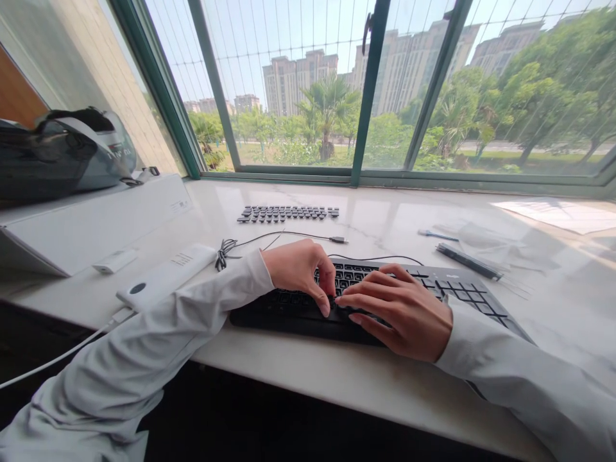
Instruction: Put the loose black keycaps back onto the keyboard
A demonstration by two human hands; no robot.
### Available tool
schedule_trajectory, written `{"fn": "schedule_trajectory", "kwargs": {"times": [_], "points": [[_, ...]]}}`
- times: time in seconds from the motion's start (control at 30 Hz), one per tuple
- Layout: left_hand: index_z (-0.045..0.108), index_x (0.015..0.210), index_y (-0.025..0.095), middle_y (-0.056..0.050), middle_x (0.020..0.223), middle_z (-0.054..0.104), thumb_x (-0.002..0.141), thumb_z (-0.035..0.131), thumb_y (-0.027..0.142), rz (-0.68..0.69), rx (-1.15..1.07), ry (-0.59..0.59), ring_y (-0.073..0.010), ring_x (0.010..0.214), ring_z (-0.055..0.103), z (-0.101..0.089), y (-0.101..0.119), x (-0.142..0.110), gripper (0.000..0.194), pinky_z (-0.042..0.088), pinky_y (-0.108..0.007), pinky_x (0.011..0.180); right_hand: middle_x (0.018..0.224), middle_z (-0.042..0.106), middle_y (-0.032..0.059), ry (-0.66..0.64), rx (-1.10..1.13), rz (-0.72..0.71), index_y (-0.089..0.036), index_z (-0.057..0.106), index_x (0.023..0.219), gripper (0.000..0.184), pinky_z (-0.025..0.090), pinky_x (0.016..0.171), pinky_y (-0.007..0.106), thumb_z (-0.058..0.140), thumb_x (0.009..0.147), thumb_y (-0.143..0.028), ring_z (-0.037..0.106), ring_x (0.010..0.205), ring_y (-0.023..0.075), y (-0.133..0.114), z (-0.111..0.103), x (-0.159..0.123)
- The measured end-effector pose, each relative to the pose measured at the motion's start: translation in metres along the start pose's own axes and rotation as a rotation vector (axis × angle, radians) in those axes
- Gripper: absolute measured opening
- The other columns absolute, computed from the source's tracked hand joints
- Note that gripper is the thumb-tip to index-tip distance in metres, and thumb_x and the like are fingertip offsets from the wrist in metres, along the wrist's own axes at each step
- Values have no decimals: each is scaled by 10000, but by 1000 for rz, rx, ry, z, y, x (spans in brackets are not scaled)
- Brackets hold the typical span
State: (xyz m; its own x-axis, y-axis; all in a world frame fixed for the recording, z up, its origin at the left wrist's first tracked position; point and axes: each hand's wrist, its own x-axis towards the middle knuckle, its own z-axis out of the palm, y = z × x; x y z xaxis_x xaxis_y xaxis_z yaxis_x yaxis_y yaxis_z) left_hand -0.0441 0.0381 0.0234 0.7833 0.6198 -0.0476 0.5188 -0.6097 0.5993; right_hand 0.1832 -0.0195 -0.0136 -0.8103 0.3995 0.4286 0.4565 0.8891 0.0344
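A black keyboard lies on the white marble-patterned sill, and many of its key positions show bare square sockets without caps. Over its middle, my left hand is bent down with thumb and forefinger pinched together; a small dark bit shows at the fingertips, too small to name. My right hand rests palm down on the keyboard with its fingers stretched out, the forefinger reaching the left fingertips. Behind the keyboard, loose black keycaps are laid out in rows. The right part of the keyboard still carries caps.
A bundled black cable with a USB plug lies behind my left hand. Left are a white power strip, a white box and a dark bag. A thin brush and a black strip lie right.
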Motion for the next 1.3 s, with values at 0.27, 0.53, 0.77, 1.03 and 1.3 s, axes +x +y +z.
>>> {"fn": "schedule_trajectory", "kwargs": {"times": [0.27, 0.53, 0.77, 1.03, 1.3], "points": [[774, 734, 183, 22, 647, 700, 557, 843, 379, 50, -77, 18, -83, 586, 557, 1, 0, 1, 273, 373, -191, 551, 1067, 702, 29, 13, 9, -3, -267, 578, 1264, 330, 316, 877, 348, 465, 955, -290, 592, 923, 151, -1, 0, 0], [771, 753, 191, 24, 664, 698, 552, 838, 392, 20, -77, 3, -87, 589, 551, 1, -4, 2, 292, 367, -200, 554, 1091, 693, 43, -3, 2, -2, -267, 580, 1274, 341, 320, 874, 355, 453, 959, -296, 592, 933, 157, 0, 1, 0], [765, 715, 189, 25, 653, 695, 533, 830, 427, -112, -32, -6, -93, 597, 553, 0, -1, 0, 307, 347, -206, 540, 1152, 668, 50, -28, -29, 5, -276, 563, 1298, 356, 325, 899, 356, 471, 956, -317, 586, 977, 165, 0, 1, -1], [770, 717, 201, 12, 650, 705, 527, 807, 511, -194, 21, -10, -112, 608, 584, 0, 0, -1, 366, 359, -207, 534, 1150, 659, 71, -33, -32, 26, -273, 538, 1332, 383, 335, 901, 364, 456, 962, -331, 583, 971, 175, 0, 1, -1], [792, 858, 229, 10, 693, 727, 669, 732, 479, -189, 48, -57, -125, 670, 611, -8, 7, -7, 319, 393, -199, 597, 1166, 645, 66, -53, -23, 35, -272, 539, 1326, 378, 324, 904, 375, 451, 962, -331, 577, 987, 182, 2, 2, -2]]}}
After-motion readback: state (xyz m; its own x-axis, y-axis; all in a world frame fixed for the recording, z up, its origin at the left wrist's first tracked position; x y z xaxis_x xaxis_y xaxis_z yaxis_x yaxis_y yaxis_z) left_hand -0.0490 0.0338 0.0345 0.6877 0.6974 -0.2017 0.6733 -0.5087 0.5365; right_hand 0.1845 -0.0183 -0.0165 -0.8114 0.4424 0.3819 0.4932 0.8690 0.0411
